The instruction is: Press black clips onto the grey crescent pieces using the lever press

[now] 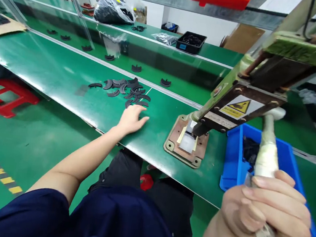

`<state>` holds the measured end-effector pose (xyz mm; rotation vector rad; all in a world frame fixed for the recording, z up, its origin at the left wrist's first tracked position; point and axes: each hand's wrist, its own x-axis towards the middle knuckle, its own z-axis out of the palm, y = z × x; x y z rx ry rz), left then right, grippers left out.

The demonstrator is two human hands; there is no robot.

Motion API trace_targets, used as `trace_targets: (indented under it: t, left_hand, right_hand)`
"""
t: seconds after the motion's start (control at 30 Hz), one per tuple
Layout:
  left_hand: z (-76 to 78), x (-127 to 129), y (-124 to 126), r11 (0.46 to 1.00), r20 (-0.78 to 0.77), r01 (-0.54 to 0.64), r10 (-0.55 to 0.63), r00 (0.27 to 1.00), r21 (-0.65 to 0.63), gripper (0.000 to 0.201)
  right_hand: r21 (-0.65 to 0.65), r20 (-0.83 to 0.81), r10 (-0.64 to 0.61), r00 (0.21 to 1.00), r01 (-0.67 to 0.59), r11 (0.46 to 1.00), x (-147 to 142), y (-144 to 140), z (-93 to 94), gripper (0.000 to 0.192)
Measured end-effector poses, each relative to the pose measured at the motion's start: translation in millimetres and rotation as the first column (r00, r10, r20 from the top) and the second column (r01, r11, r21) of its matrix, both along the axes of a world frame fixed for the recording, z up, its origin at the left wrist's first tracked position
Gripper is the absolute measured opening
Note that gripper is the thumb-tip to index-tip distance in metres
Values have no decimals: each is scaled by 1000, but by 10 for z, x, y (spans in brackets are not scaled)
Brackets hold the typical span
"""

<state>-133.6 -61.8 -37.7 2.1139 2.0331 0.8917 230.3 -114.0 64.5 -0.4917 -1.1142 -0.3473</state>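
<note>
On the green bench, a loose pile of black curved parts (118, 84) lies in front of my left hand (132, 120). That hand is at the pile's near edge, its thumb spread away from the fingers; some fingertips are partly hidden. My right hand (271, 211) is wrapped round the pale, taped lever handle (266, 158) of a green hand press (242, 90). Below the press head, a metal fixture (187, 142) with pale side strips sits on the bolted base plate (169, 145). A dark press tip reaches down close to the fixture.
A blue bin (231, 162) with black parts stands right of the press. Behind a low rail, several curved parts lie spaced along a green belt (148, 80). Farther back are a black crate (190, 42) and a plastic bag (113, 10). A red stool (8, 94) stands at left.
</note>
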Motion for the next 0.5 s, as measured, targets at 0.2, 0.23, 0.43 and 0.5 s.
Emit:
trace_targets:
  t: [0.2, 0.23, 0.43, 0.5]
  left_hand:
    - [-74, -612, 99, 988, -113, -88, 73, 991, -130, 75]
    - [-73, -610, 101, 990, -110, -59, 45, 993, -127, 75]
    - [-98, -165, 108, 982, 382, 166, -122, 916, -86, 53]
    - [-76, 107, 136, 969, 615, 212, -91, 783, -126, 49]
  right_hand:
    - [-15, -7, 31, 1000, -31, 999, -21, -22, 4, 25]
    - [-8, 3, 50, 999, -50, 999, -7, -27, -8, 23]
    - [-80, 61, 71, 996, -66, 995, 6, -143, -35, 10]
    - [-156, 64, 74, 995, -63, 986, -13, -207, -30, 13]
